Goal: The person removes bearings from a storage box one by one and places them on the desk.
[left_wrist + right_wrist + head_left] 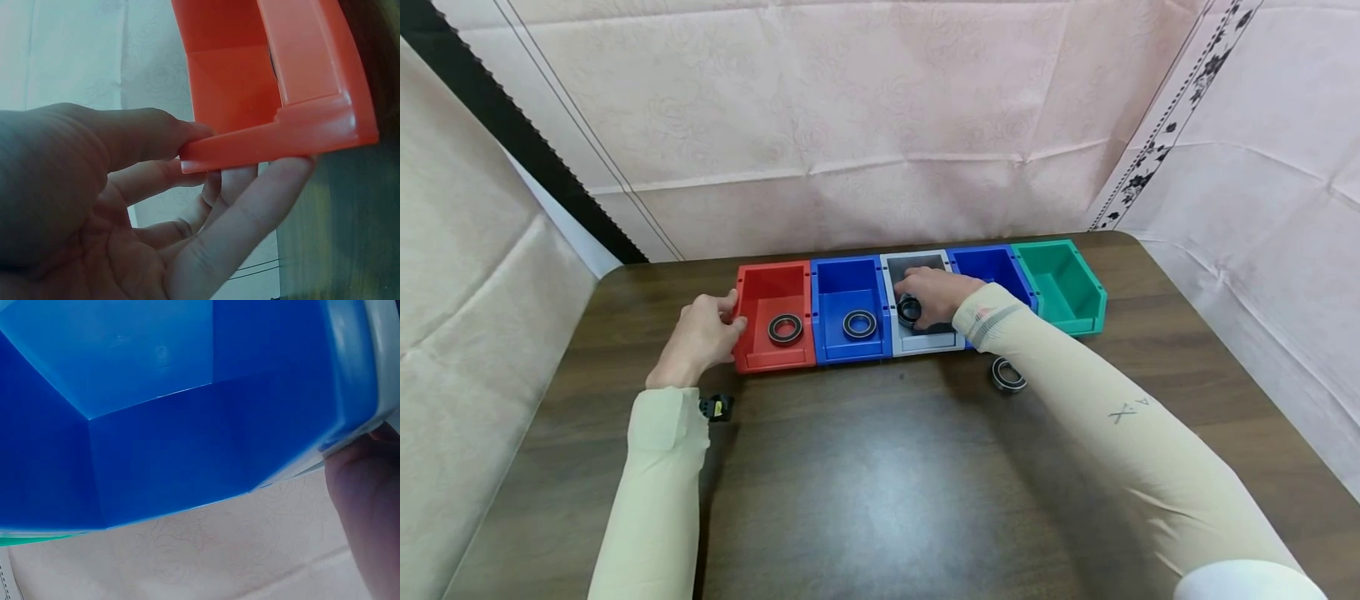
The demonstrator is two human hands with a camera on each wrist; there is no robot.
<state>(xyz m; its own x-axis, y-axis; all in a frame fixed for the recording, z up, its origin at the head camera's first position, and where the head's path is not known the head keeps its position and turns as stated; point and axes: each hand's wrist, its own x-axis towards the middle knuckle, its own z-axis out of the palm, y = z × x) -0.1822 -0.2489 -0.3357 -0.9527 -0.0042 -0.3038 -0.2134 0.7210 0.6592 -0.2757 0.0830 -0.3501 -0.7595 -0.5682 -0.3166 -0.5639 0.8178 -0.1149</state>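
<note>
One bearing (902, 312) is in the grey bin (925, 342), apparently pinched by the fingers of the right hand (936, 293), while the left hand (700, 333) pinches the wall of the red bin (775, 360). Depositing appears to be the step in hand; the next move likely calls for clean release, then retrieval of the loose bearing (996, 379) on the table (850, 467).

Downward head view, left wrist close-up sharing red bin (767, 287), right wrist blue bin (169, 456)
</note>
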